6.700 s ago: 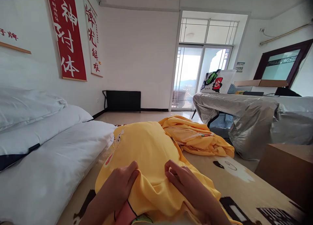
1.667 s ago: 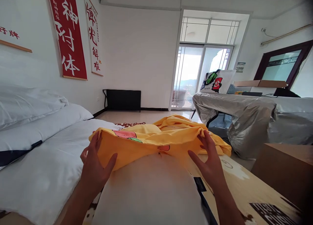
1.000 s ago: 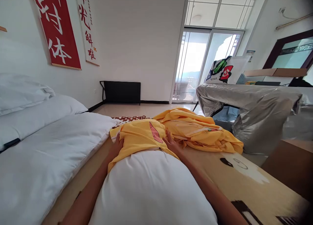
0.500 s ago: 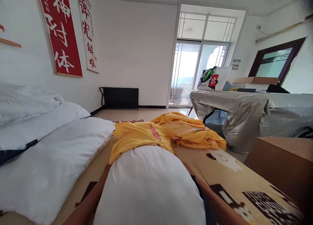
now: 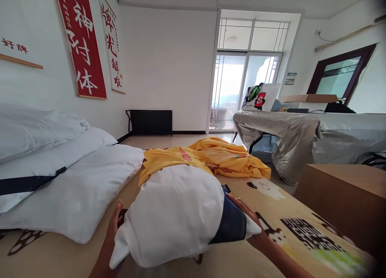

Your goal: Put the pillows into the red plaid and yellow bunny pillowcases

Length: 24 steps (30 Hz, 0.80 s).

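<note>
A plump white pillow (image 5: 177, 213) with a dark navy band (image 5: 230, 219) at its right side lies in front of me. Its far end is inside a yellow pillowcase (image 5: 164, 159) bearing a pinkish-red patch. My left hand (image 5: 115, 217) stands beside the pillow's near left corner, fingers stretched upward and not closed on it. On the other side, my right hand (image 5: 245, 209) lies along the navy band with its fingers extended. Part of each palm is hidden by the pillow. More crumpled yellow cloth (image 5: 235, 161) spreads beyond, to the right.
White pillows (image 5: 99, 177) are piled on the left. Beneath everything is a beige patterned bedspread (image 5: 289, 205). A cardboard box (image 5: 343, 193) stands at the right. Behind it, a table under a silvery cover (image 5: 286, 137) carries a printed bag (image 5: 262, 97).
The pillow's near end has come into view, lower and flatter, its corners and navy band showing. Both hands have moved back along its sides, toward me.
</note>
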{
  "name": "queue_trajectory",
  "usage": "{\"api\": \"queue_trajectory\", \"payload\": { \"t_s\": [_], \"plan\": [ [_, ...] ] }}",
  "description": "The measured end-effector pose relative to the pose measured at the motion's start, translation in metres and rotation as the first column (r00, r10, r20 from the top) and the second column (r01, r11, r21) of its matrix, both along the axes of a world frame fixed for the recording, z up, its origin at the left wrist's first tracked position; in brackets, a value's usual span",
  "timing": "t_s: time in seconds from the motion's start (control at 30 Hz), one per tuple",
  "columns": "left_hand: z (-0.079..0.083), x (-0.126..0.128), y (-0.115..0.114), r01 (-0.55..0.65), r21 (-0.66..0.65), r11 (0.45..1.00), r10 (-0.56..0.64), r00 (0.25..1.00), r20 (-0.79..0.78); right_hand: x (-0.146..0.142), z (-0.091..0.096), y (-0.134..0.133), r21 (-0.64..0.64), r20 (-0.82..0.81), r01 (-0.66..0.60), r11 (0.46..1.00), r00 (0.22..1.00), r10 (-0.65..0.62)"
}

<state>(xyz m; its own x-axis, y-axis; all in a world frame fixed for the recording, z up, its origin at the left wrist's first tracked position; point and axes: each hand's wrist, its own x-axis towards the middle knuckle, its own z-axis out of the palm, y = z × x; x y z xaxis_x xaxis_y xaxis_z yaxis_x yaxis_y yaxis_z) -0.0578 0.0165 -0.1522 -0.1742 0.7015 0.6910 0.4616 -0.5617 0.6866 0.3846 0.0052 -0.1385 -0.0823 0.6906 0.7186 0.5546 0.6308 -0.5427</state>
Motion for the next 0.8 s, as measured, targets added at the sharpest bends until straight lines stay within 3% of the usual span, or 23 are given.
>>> {"api": "queue_trajectory", "payload": {
  "t_s": [0.07, 0.13, 0.2, 0.27, 0.33, 0.4, 0.47, 0.53, 0.6, 0.67, 0.8],
  "plan": [
    [0.026, 0.009, 0.011, 0.04, 0.152, 0.988, -0.022, 0.992, -0.12, -0.019, 0.026, 0.02, 0.084, -0.049, -0.005, 0.996, 0.999, 0.009],
    [0.064, 0.026, 0.03, 0.034, 0.404, 0.914, 0.022, 0.991, -0.134, -0.038, 0.055, 0.045, 0.192, -0.191, 0.051, 0.98, 0.982, -0.014],
    [0.107, 0.049, 0.053, -0.04, 0.521, 0.853, 0.034, 0.999, 0.021, -0.055, 0.085, 0.067, 0.255, -0.391, 0.14, 0.957, 0.92, -0.03],
    [0.144, 0.071, 0.07, -0.11, 0.538, 0.836, -0.005, 0.978, 0.209, -0.067, 0.109, 0.084, 0.283, -0.574, 0.214, 0.935, 0.819, -0.014],
    [0.168, 0.086, 0.079, -0.167, 0.545, 0.822, -0.045, 0.934, 0.354, -0.074, 0.12, 0.095, 0.266, -0.718, 0.237, 0.934, 0.695, 0.028],
    [0.174, 0.091, 0.08, -0.201, 0.55, 0.81, -0.086, 0.888, 0.452, -0.075, 0.116, 0.1, 0.187, -0.825, 0.244, 0.952, 0.564, 0.017],
    [0.167, 0.087, 0.079, -0.2, 0.533, 0.822, -0.132, 0.844, 0.52, -0.074, 0.101, 0.104, 0.079, -0.876, 0.273, 0.959, 0.478, -0.064],
    [0.154, 0.077, 0.079, -0.191, 0.514, 0.836, -0.15, 0.822, 0.549, -0.072, 0.085, 0.106, 0.012, -0.881, 0.313, 0.95, 0.452, -0.138],
    [0.145, 0.066, 0.079, -0.179, 0.508, 0.843, -0.127, 0.85, 0.511, -0.072, 0.075, 0.105, 0.011, -0.88, 0.344, 0.939, 0.449, -0.154],
    [0.144, 0.057, 0.078, -0.149, 0.507, 0.849, -0.121, 0.879, 0.461, -0.072, 0.075, 0.103, 0.029, -0.882, 0.396, 0.918, 0.443, -0.164],
    [0.153, 0.049, 0.074, -0.151, 0.509, 0.847, -0.124, 0.876, 0.467, -0.071, 0.098, 0.094, 0.02, -0.914, 0.465, 0.885, 0.368, -0.173]
  ]
}}
